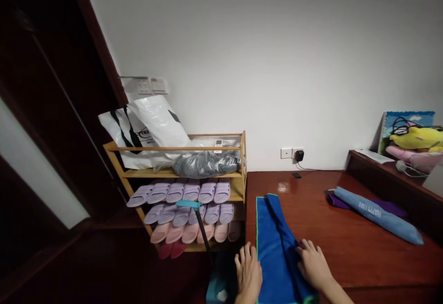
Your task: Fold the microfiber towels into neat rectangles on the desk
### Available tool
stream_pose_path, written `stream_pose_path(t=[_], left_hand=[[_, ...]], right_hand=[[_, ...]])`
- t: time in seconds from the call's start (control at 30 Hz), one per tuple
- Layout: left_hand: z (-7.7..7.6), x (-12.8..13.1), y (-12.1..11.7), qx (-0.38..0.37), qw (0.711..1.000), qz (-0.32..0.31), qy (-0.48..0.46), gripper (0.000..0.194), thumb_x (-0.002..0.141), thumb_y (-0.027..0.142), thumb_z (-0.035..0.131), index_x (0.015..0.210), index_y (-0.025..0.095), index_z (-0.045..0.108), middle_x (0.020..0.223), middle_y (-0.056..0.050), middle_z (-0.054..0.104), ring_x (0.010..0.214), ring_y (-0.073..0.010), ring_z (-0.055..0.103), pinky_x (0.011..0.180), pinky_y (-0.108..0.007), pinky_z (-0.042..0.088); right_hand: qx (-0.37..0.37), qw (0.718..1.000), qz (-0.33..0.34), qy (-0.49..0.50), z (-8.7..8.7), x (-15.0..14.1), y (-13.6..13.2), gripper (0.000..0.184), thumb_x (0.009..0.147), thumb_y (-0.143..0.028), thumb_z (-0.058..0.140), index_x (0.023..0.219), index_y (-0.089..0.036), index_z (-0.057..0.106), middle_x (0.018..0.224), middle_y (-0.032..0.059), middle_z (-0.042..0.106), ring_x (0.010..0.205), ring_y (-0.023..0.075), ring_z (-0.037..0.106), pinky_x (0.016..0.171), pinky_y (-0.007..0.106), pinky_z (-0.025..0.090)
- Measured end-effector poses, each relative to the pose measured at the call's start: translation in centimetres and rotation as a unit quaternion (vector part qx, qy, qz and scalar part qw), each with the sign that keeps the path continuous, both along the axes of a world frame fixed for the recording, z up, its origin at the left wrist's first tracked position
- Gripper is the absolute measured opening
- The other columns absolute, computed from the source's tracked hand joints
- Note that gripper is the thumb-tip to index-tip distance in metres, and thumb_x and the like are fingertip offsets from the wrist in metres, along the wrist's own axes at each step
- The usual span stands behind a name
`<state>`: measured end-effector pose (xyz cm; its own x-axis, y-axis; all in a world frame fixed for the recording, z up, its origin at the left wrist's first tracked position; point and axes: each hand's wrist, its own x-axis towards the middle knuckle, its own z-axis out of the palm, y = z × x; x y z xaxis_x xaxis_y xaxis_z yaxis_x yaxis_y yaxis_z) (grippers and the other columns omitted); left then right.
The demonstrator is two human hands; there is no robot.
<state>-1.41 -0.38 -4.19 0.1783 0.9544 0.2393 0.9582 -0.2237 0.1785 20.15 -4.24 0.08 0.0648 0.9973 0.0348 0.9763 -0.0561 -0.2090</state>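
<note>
A blue towel [273,248] with green edging lies lengthwise on the reddish-brown desk, its right side folded over in a long strip. My left hand [249,271] is at the towel's left edge, palm down, with its fingers slightly bent and apart. On the other side, my right hand [314,265] has its fingers curled at the folded right edge of the towel. The fingertips and thumb of that hand are partly hidden against the cloth. The towel's near end runs to the bottom of the view.
Right on the desk [346,258] lie a light-blue rolled cloth [377,214] and a purple one [392,208]. Left stands a wooden shoe rack [244,156] with several slippers [221,191], white bags [157,122] and a blue-topped handle [188,204] before it. A black plug [299,155] is on the wall.
</note>
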Motion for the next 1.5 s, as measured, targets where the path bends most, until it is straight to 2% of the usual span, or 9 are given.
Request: stream_pose_path(t=[0.23, 0.37, 0.53, 0.83, 0.93, 1.0, 1.13, 1.23, 1.5], left_hand=[[-1.0, 5.3, 1.5, -0.030, 0.985, -0.160, -0.048, 0.059, 0.086, 0.013, 0.035, 0.144, 0.020, 0.031, 0.149, -0.008, 0.029, 0.137, -0.0274, 0.026, 0.110, -0.050, 0.026], [-2.3, 5.5, 2.0, -0.056, 0.972, -0.220, -0.053, 0.060, 0.088, 0.026, 0.040, 0.145, 0.025, 0.022, 0.150, -0.004, 0.026, 0.138, -0.0280, 0.022, 0.112, -0.052, 0.020], [-2.2, 4.3, 1.8, -0.063, 0.978, -0.194, -0.049, 0.061, 0.093, 0.046, 0.031, 0.146, 0.023, 0.013, 0.153, -0.001, 0.013, 0.140, -0.0246, 0.014, 0.114, -0.048, 0.018], [-2.4, 4.5, 2.0, -0.046, 0.981, -0.190, -0.012, 0.061, 0.094, 0.053, 0.022, 0.146, 0.024, 0.009, 0.153, -0.001, 0.012, 0.140, -0.0246, 0.014, 0.114, -0.047, 0.018], [-2.7, 4.7, 2.2, -0.031, 0.981, -0.193, -0.008, 0.061, 0.094, 0.052, 0.022, 0.146, 0.023, 0.009, 0.153, -0.001, 0.012, 0.140, -0.0247, 0.014, 0.113, -0.048, 0.018], [-2.6, 4.8, 2.2, -0.026, 0.980, -0.195, -0.006, 0.061, 0.094, 0.052, 0.022, 0.146, 0.023, 0.010, 0.153, -0.002, 0.013, 0.140, -0.0246, 0.015, 0.113, -0.048, 0.018], [-2.4, 4.1, 1.9, -0.023, 0.982, -0.190, 0.008, 0.060, 0.094, 0.051, 0.024, 0.146, 0.023, 0.011, 0.153, -0.001, 0.015, 0.139, -0.0249, 0.017, 0.113, -0.049, 0.018], [-2.6, 2.7, 1.6, -0.023, 0.981, -0.191, 0.015, 0.058, 0.095, 0.049, 0.024, 0.146, 0.025, 0.008, 0.152, 0.000, 0.016, 0.139, -0.0250, 0.019, 0.112, -0.049, 0.020], [-2.6, 0.3, 1.7, -0.024, 0.975, -0.218, 0.012, 0.057, 0.096, 0.047, 0.022, 0.145, 0.028, -0.002, 0.152, 0.000, 0.013, 0.139, -0.0249, 0.019, 0.110, -0.051, 0.024]], right_hand=[[0.097, 0.928, 0.027, 0.359, -1.5, -5.3, 3.0, 0.052, 0.088, -0.040, 0.035, 0.132, -0.016, 0.048, 0.141, 0.0084, 0.043, 0.130, 0.0191, 0.039, 0.109, 0.036, 0.030], [0.101, 0.947, 0.008, 0.306, -5.3, -5.7, 4.3, 0.061, 0.088, -0.054, 0.035, 0.133, -0.015, 0.048, 0.144, 0.0100, 0.038, 0.134, 0.0230, 0.031, 0.111, 0.041, 0.027], [0.085, 0.995, 0.007, 0.044, -7.5, 1.5, 2.9, 0.056, 0.089, -0.051, 0.033, 0.133, -0.020, 0.047, 0.143, 0.0107, 0.040, 0.133, 0.0256, 0.034, 0.109, 0.047, 0.026], [-0.008, 0.972, -0.172, -0.163, -7.2, 16.7, -1.0, 0.053, 0.085, -0.035, 0.043, 0.135, -0.020, 0.044, 0.143, 0.0151, 0.038, 0.134, 0.0340, 0.028, 0.100, 0.058, 0.030], [0.083, 0.970, -0.179, -0.139, -5.8, 13.7, -0.1, 0.055, 0.086, -0.032, 0.040, 0.135, -0.007, 0.043, 0.145, 0.0221, 0.031, 0.133, 0.0333, 0.031, 0.102, 0.051, 0.032], [0.135, 0.985, -0.084, -0.061, -5.3, 9.2, 1.1, 0.055, 0.091, -0.042, 0.032, 0.139, -0.015, 0.038, 0.149, 0.0143, 0.027, 0.135, 0.0268, 0.030, 0.104, 0.047, 0.033], [0.113, 0.988, 0.052, 0.089, -5.9, 0.5, 2.8, 0.055, 0.093, -0.048, 0.027, 0.144, -0.028, 0.024, 0.150, 0.0049, 0.026, 0.137, 0.0196, 0.025, 0.107, 0.043, 0.032], [0.095, 0.986, 0.078, 0.108, -7.1, -0.9, 2.7, 0.055, 0.092, -0.050, 0.029, 0.144, -0.031, 0.024, 0.149, 0.0031, 0.028, 0.137, 0.0203, 0.024, 0.109, 0.044, 0.029], [0.105, 0.992, -0.043, -0.057, -10.6, 15.8, -2.4, 0.060, 0.086, -0.059, 0.035, 0.139, -0.029, 0.038, 0.146, 0.0049, 0.034, 0.134, 0.0256, 0.031, 0.105, 0.048, 0.033]])
